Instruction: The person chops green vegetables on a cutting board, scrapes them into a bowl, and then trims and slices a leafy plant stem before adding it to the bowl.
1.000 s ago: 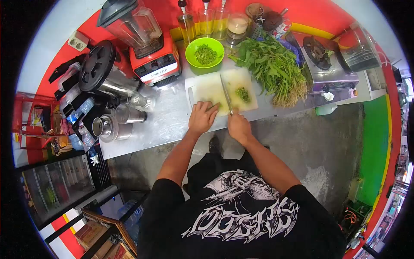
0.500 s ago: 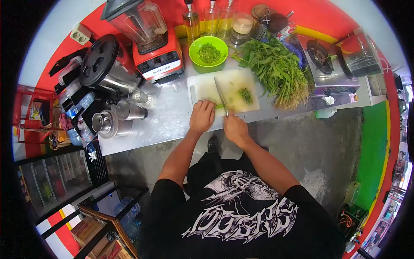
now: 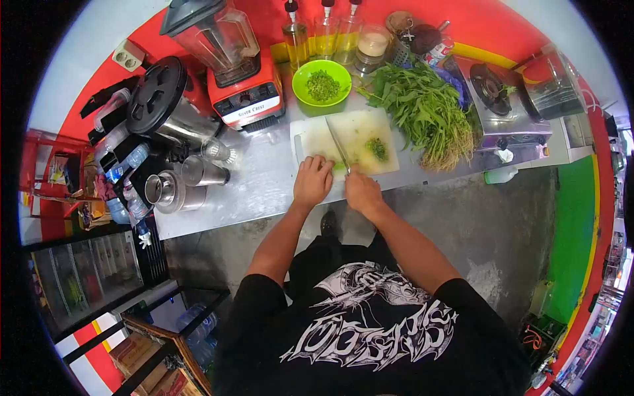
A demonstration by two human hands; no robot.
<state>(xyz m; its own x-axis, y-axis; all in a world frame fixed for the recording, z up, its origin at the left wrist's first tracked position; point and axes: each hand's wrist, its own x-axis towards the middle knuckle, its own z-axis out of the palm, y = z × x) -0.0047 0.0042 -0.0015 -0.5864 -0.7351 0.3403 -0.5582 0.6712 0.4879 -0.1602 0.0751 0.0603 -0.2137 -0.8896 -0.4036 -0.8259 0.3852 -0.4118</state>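
My right hand (image 3: pixel 362 191) grips the handle of a knife (image 3: pixel 336 141), whose long blade points away from me across a white cutting board (image 3: pixel 305 132). Beside the blade, my left hand (image 3: pixel 313 179) rests at the board's near edge with its fingers bent and closed over green stems (image 3: pixel 339 166), which are mostly hidden under them. A small heap of chopped greens (image 3: pixel 377 150) lies on the board, right of the blade. Behind the board stands a bright green bowl (image 3: pixel 321 107) with more chopped greens in it.
Right of the board lies a leafy bunch of greens (image 3: pixel 422 109) with roots, then a gas stove (image 3: pixel 505 125). A red blender (image 3: pixel 247 99) and several bottles stand behind. Metal cups (image 3: pixel 205 173) and a large lidded pot (image 3: pixel 178 109) are left on the steel table (image 3: pixel 254 188).
The view has shifted slightly. Both hands stay at the board's near edge, with the knife blade still beside the left fingers; hardly anything else differs.
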